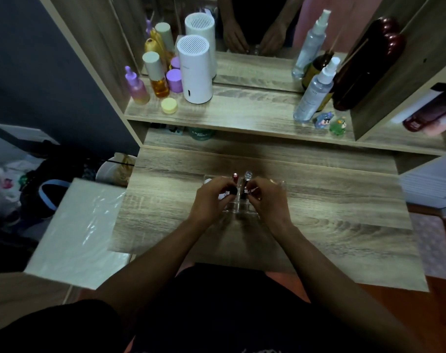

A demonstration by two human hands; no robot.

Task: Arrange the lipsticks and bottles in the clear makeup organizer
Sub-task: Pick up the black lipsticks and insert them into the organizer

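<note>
My left hand (213,197) and right hand (265,198) cover most of the clear organizer (238,208) near the middle of the table (331,212), so I can't make out its compartments — only its near wall shows between my wrists. Two lipsticks (235,177) poke up past my fingers, their lower ends hidden, and whether they sit in slots I can't tell. Under the shelf's front edge a green jar (201,134) is half in shadow — its label too blurred to read.
</note>
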